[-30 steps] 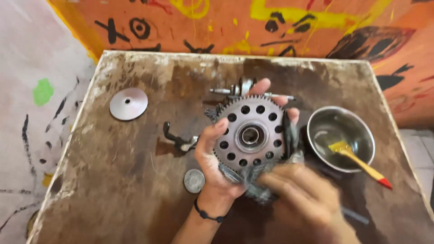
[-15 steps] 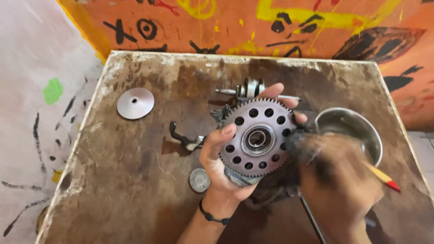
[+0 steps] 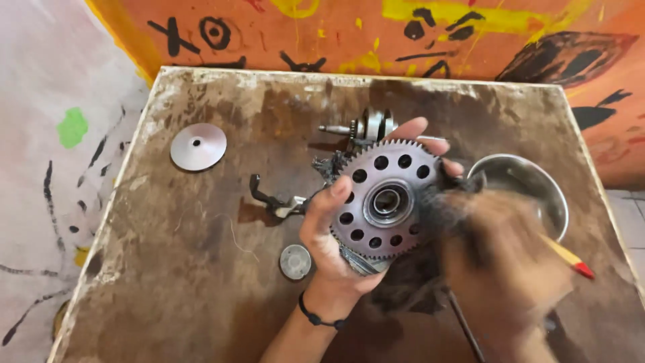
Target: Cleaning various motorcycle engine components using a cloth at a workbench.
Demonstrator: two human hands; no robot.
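My left hand (image 3: 334,252) cradles a large round toothed gear (image 3: 385,200) with a ring of holes and a bearing at its centre, face up above the table. My right hand (image 3: 507,269) is blurred at the gear's right edge, closed on a dark rag (image 3: 433,208) pressed against the gear's rim. More dark rag (image 3: 403,286) hangs below the gear.
A stained brown wooden table (image 3: 188,269) carries a silver disc (image 3: 198,146), a small round cap (image 3: 295,261), a black bent lever (image 3: 272,200), a shaft with gears (image 3: 366,126), and a metal bowl (image 3: 531,181) holding a yellow brush with a red tip (image 3: 571,259). Orange painted wall behind.
My right hand has moved up from below the gear to its right edge with the rag. The gear stays in my left hand, tilted slightly.
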